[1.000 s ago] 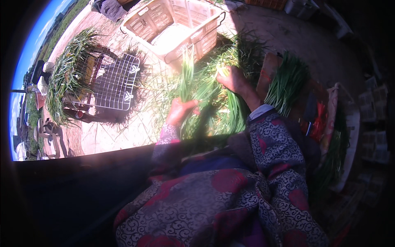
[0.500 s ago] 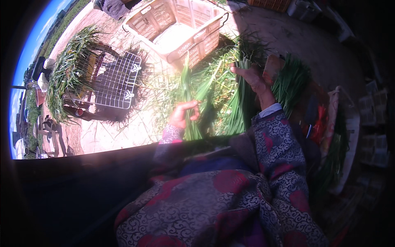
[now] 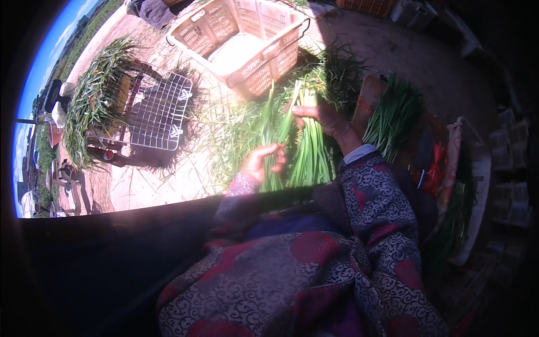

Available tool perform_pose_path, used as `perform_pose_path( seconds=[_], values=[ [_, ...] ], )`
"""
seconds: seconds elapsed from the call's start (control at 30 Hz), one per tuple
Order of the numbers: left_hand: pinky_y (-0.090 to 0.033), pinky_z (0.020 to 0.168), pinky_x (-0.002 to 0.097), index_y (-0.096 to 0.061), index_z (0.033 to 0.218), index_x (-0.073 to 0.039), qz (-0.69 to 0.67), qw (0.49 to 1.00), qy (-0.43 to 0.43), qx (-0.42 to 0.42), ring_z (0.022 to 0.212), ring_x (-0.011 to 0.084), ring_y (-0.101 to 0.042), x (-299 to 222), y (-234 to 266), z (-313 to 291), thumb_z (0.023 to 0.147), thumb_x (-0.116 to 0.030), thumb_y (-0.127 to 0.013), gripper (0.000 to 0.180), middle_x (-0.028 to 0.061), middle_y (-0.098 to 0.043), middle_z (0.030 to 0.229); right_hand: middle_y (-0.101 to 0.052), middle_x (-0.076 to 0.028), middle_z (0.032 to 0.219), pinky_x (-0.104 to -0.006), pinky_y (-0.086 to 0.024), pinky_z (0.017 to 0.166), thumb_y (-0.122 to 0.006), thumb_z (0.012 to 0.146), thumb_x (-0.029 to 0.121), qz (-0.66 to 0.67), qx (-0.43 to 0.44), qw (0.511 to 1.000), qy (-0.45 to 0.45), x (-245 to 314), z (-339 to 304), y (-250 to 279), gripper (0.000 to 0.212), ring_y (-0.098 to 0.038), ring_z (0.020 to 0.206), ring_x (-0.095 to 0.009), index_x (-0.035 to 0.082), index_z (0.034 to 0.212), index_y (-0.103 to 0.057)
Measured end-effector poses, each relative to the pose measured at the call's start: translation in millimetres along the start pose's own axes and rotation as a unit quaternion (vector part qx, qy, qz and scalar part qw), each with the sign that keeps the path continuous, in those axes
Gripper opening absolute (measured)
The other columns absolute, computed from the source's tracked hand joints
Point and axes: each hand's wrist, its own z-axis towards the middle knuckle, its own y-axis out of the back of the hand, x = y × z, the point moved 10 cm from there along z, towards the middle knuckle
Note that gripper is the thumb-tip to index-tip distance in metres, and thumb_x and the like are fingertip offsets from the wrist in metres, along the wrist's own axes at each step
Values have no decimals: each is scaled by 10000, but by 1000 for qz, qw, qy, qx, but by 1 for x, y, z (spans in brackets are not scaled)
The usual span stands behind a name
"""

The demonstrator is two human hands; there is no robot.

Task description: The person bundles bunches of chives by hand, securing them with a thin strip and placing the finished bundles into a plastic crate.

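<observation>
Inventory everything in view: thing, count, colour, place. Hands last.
stalk bundle: one, green, in right hand
loose stalks: several, green, at left hand
stalk pile: one, dark green, centre right
big crate: one, pale peach, top centre
leaf litter: uncountable, green, beside crate
wire rack: one, silvery, left
grass heap: one, green, far left
red strands: one bunch, red, right
cloth: one, dark, top left
slatted crate: one, orange, top edge
bin: one, grey, top right
right rim: too dim to itemise
sleeves: two, grey-red, lower centre
left hand: one, bare, centre
right hand: one, bare, centre

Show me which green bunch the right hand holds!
The bright, pale-ended middle bunch; the left hand has thinner strands, and the darker bunch farther right lies unheld.
</observation>
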Motion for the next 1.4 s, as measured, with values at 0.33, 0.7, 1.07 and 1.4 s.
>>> perform_pose_path(
  seconds=[0.33,0.7,1.07,1.4],
  values=[
    [-526,930,430,-495,1285,80,6,963,-218,-160,1153,332,-606,-79,67,-22,840,-1,-639,474,208,-574,1320,-659,-18,851,-279,-493,607,-755,848,155,-133,-96,986,20,-12,7,30,193,-602,686,-111,40,970,-658],
    [-538,787,350,-636,1186,41,258,930,-213,-152,970,212,-680,-76,9,-8,862,-76,-670,347,144,-694,1126,-633,-5,717,-265,-459,606,-744,856,140,-178,-83,980,38,-19,10,30,120,-575,638,-94,48,844,-667],
    [-415,455,212,-601,1079,24,262,938,-164,-159,538,88,-528,-63,2,-2,921,-95,-661,207,55,-629,760,-679,-10,931,-304,-492,801,-809,788,183,-76,-106,991,-38,-11,3,54,279,-623,852,-130,56,1002,-684],
    [-391,470,243,-586,1126,49,72,988,-103,-87,542,103,-473,-44,15,7,905,-165,-672,319,35,-578,759,-678,-52,785,-313,-489,574,-810,742,204,-191,-190,961,-60,-37,-5,106,365,-629,638,-138,-29,987,-672]
  ],
)
